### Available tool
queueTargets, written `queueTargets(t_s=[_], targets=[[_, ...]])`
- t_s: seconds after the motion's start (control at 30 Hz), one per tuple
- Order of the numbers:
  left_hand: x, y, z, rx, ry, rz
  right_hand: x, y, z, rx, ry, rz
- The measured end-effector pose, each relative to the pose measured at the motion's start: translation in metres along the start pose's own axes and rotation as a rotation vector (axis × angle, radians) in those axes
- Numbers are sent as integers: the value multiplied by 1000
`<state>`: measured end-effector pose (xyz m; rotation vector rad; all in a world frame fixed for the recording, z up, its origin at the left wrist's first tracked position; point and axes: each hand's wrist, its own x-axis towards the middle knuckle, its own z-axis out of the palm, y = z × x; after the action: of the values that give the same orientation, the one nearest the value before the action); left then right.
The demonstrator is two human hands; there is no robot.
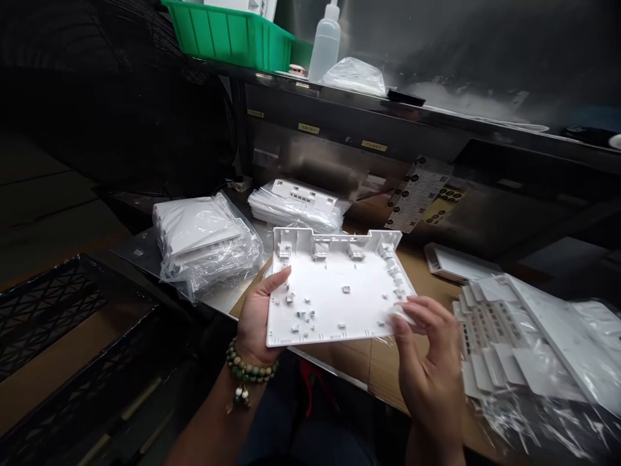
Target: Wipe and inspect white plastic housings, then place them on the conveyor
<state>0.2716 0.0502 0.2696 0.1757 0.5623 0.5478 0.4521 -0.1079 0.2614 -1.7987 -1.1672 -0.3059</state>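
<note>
A white plastic cover is held up in front of me with its inner side facing me, showing posts, clips and a notched back wall. My left hand grips its left edge, thumb on the inner face and the other fingers hidden beneath. At the lower right corner of the cover, my right hand is pinched, slightly blurred. Between its thumb and fingertips shows a small white piece, its kind too blurred to tell. Whether this hand also touches the cover cannot be made out.
Bagged white covers lie at left, another wrapped stack behind. Overlapping bagged covers and a white part lie at right. A shelf above holds a green basket and a bottle. Black crates stand lower left.
</note>
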Motion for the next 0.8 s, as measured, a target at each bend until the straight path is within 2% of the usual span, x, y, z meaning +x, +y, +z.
queueTargets(t_s=[0.07, 0.17, 0.27, 0.33, 0.4, 0.5, 0.6, 0.8], targets=[[-5, 1, 5, -34, 43, 15, 3, -8, -2, -77, 55, 1], [-7, -3, 10, -45, 46, 56, 4, -23, -1, 87, 127, 40], [-6, -13, 16, -42, 9, 160, -6, -49, 9, 295, -78, -67], [-6, -20, 18, -53, -36, 210, -14, -67, 20, 311, -225, -181], [-7, -24, 19, -61, -77, 230, -20, -79, 31, 300, -277, -264], [-9, -25, 15, -44, -81, 260, -24, -83, 37, 307, -292, -314], [-10, -26, 12, -40, -46, 286, -22, -80, 34, 307, -305, -347], [-4, -26, 11, -43, -33, 311, -25, -83, 38, 284, -245, -376]])
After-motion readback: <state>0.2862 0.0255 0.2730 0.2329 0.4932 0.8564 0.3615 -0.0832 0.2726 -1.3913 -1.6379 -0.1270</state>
